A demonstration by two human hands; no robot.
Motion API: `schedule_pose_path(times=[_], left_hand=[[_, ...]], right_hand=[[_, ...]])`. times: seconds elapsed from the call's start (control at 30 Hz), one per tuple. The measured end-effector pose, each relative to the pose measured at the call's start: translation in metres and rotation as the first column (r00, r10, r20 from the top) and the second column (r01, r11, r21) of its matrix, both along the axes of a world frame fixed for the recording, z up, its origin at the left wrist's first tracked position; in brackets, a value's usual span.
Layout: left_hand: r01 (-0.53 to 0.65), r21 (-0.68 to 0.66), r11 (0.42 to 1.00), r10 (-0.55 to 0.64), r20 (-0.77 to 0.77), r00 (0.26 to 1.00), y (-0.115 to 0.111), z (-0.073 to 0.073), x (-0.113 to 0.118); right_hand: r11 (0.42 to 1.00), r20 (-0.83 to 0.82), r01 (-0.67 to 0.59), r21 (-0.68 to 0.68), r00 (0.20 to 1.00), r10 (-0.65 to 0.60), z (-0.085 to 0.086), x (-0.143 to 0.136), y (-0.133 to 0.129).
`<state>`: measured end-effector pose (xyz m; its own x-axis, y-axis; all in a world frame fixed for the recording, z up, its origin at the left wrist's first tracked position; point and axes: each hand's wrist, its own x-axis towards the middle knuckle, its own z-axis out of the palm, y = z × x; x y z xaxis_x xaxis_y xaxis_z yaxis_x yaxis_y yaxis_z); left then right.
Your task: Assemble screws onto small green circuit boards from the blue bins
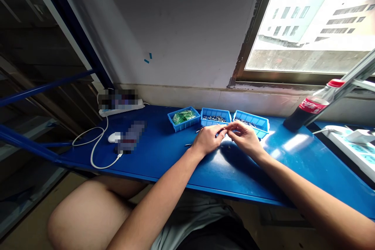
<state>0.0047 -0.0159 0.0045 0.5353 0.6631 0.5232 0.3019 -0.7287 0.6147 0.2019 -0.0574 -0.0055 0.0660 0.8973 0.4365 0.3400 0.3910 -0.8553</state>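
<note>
My left hand and my right hand meet fingertip to fingertip over the blue table, in front of the bins. Both are closed in a pinch, and whatever lies between the fingers is too small to make out. Behind my left hand is a blue bin with small metal parts in it. Another blue bin, also with small metal pieces, stands behind my right hand, which partly covers it. A third blue bin on the left holds green pieces. Thin dark rods lie beside my left hand.
At the right, a cola bottle stands near a white power strip. On the left lie a blurred phone-like object, a white rounded object and a white cable. The wall and window rise behind the table.
</note>
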Motion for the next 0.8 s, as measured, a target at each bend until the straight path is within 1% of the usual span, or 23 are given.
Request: schedule_pose_path(times=[0.07,0.13,0.23,0.3,0.37,0.43,0.53,0.7,0.8], left_hand=[[-0.01,-0.022,1.0,0.011,0.052,0.999,0.001,0.001,0.001],[-0.021,-0.054,0.998,0.026,0.093,0.995,0.003,0.001,0.001],[-0.043,-0.097,0.994,0.055,0.128,0.99,0.005,0.002,0.0],[-0.055,-0.104,0.993,0.069,0.135,0.988,0.006,0.001,-0.001],[-0.041,-0.079,0.996,0.051,0.124,0.991,0.007,-0.001,-0.001],[-0.003,-0.033,0.999,0.006,0.092,0.996,0.008,-0.004,-0.001],[0.033,0.007,0.999,-0.033,0.032,0.999,0.011,-0.007,-0.001],[0.001,-0.024,1.0,-0.002,-0.032,0.999,0.01,-0.007,-0.002],[-0.025,-0.04,0.999,0.023,-0.034,0.999,0.007,-0.004,-0.003]], right_hand=[[1.0,0.03,-0.02,0.008,0.999,0.02,-0.002,-0.001,0.0],[0.999,0.034,-0.039,-0.038,0.999,0.041,-0.003,0.0,0.001],[0.991,-0.011,-0.056,-0.12,0.998,0.055,-0.003,0.001,0.002],[0.988,-0.041,-0.061,-0.142,0.998,0.055,-0.001,0.002,0.002],[0.987,-0.055,-0.058,-0.151,0.997,0.05,0.001,0.003,0.002],[0.986,-0.054,-0.06,-0.157,0.997,0.052,0.003,0.003,0.001],[0.984,-0.037,-0.09,-0.157,0.996,0.085,0.004,0.003,0.0],[0.988,-0.005,-0.1,-0.117,0.995,0.101,0.005,0.001,-0.002],[0.993,-0.001,-0.058,-0.102,0.998,0.058,0.003,0.001,-0.002]])
